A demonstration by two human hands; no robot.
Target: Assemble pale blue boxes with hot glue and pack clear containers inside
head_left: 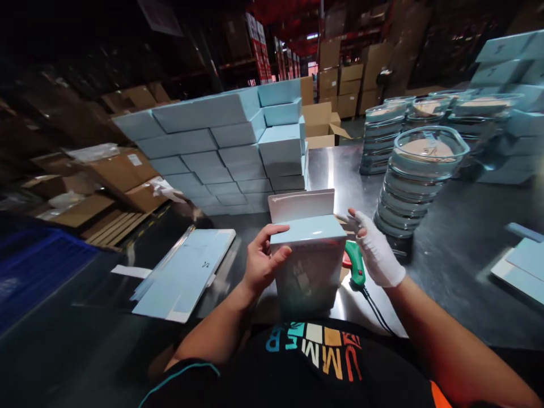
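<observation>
A light blue carton stands upright in front of my body, with a flap raised at its far side. My left hand is closed on the carton's upper left corner, thumb on the near face and fingers on top. My right hand, in a white glove with bare fingertips, is beside the carton's upper right edge. Its fingers are spread, and some fingertips are partly hidden near the flap. Just below it lies a green and red corded hand tool, partly hidden by the carton.
Stacked light blue cartons form a wall at the table's far left. Flattened cartons lie to my left, others far right. Stacks of clear oval dishes stand on the metal table. An open brown box is behind.
</observation>
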